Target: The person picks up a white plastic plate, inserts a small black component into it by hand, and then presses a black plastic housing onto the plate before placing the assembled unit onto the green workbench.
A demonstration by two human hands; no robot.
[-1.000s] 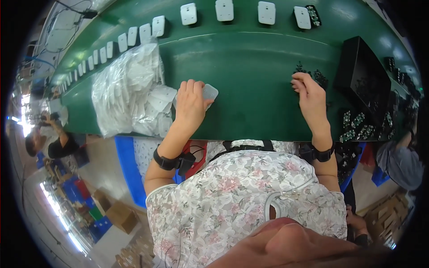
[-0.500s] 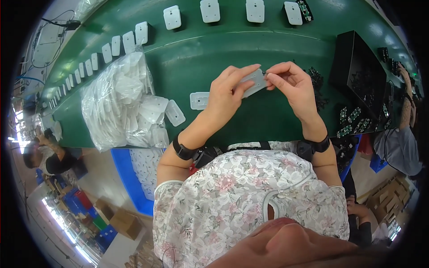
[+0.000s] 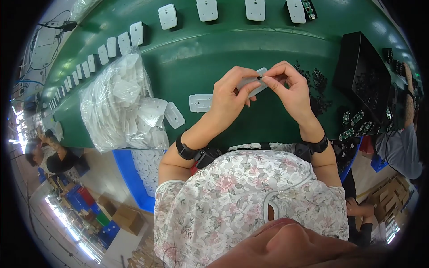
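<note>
My left hand (image 3: 227, 93) is closed around a white translucent plastic cover (image 3: 254, 92), tilted above the green table. The fingers of my right hand (image 3: 291, 91) pinch a tiny black part (image 3: 260, 77) against the cover, close to my left thumb; its exact shape is too small to make out. Just left of my left hand, a flat white plastic cover with small holes (image 3: 199, 102) lies on the table. Several loose small black parts (image 3: 318, 80) are scattered to the right of my right hand.
A clear bag of white covers (image 3: 114, 102) spills open at left. White casings (image 3: 255, 10) line the far edge. At right stand a black box (image 3: 349, 58) and green circuit boards (image 3: 356, 117). A blue bin (image 3: 129, 178) sits below the table; a co-worker's arm (image 3: 408, 96) shows at far right.
My hands have come together, and the right fingertips with the tiny black part now meet the cover beside my left thumb. The cover has tilted in my left hand.
</note>
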